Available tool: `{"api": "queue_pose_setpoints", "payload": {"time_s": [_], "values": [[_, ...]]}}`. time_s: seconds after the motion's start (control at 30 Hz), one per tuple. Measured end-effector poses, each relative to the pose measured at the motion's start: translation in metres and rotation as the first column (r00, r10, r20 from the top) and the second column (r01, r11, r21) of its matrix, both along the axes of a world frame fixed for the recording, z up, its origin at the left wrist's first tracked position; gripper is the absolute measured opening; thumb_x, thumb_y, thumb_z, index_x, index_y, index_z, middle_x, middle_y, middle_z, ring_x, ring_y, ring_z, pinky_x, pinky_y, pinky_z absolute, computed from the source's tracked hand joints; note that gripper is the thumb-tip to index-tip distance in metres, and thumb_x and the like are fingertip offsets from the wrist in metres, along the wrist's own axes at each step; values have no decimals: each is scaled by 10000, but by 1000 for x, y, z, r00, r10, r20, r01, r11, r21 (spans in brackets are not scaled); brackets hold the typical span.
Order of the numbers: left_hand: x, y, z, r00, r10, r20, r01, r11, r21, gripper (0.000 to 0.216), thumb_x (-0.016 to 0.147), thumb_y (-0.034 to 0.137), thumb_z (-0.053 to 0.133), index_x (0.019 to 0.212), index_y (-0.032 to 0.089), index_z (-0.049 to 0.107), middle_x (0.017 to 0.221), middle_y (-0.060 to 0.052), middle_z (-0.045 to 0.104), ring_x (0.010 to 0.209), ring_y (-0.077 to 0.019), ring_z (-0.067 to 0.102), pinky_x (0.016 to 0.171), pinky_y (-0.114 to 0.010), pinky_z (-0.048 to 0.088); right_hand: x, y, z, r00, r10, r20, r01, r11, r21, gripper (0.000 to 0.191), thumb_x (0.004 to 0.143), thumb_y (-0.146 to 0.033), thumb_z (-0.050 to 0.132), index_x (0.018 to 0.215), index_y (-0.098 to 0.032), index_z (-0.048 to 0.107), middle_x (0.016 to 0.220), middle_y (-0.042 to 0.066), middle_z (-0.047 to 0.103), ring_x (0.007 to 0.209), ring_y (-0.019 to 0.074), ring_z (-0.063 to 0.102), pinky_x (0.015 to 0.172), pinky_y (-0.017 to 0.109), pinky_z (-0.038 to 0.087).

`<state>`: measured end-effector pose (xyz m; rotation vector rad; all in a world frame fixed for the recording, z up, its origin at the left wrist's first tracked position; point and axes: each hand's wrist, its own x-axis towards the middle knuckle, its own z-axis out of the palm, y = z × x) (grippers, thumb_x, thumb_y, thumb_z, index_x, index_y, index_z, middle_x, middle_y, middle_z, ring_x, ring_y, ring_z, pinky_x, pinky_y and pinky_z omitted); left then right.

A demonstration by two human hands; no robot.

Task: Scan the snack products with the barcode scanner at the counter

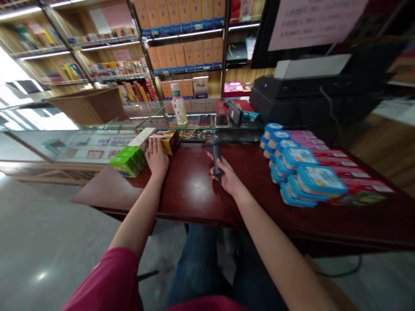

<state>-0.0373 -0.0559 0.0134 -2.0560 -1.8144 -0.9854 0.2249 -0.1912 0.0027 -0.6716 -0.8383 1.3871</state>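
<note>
My right hand is closed round the handle of a black barcode scanner, whose head points toward the back of the dark red wooden counter. My left hand lies flat with fingers stretched out, touching a stack of dark, yellow-edged packs. Just left of that hand sit green boxes and a white box.
Rows of blue-lidded tubs on pink boxes fill the counter's right side. A glass display case stands behind, with a bottle on top. A black printer sits at back right. Shelves of goods line the wall.
</note>
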Motion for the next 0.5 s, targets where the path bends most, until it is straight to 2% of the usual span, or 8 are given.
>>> {"api": "queue_pose_setpoints", "payload": {"time_s": [0.13,0.27,0.37,0.5], "values": [[12,-13,3,987,-138,80,134,990,49,728,935,202,429,1658,155,357,1747,-159,285,1638,-319,246,1303,-573,177,11,-35,6,998,-60,23,58,995,81,483,841,-462,800,1302,-383,678,1636,-2,522,692,109,587,501,250,462],[63,-41,4,935,-350,50,348,937,39,676,968,229,445,1643,236,402,1731,-114,345,1607,-313,321,1296,-554,202,26,-83,15,985,-167,50,159,978,135,549,847,-406,793,1373,-386,636,1623,28,535,687,121,573,507,270,441],[126,-77,6,813,-581,-33,582,813,6,639,1003,283,479,1638,260,412,1720,-96,370,1588,-299,356,1279,-500,257,40,-118,23,960,-274,62,261,951,169,568,843,-391,781,1387,-383,619,1629,40,526,687,134,560,500,281,415],[215,-133,16,564,-821,-86,825,563,44,685,1014,417,569,1650,245,381,1718,-115,371,1576,-304,371,1249,-458,315,62,-158,37,900,-426,90,405,895,189,614,823,-426,759,1412,-399,590,1629,43,521,699,152,541,484,287,386]]}}
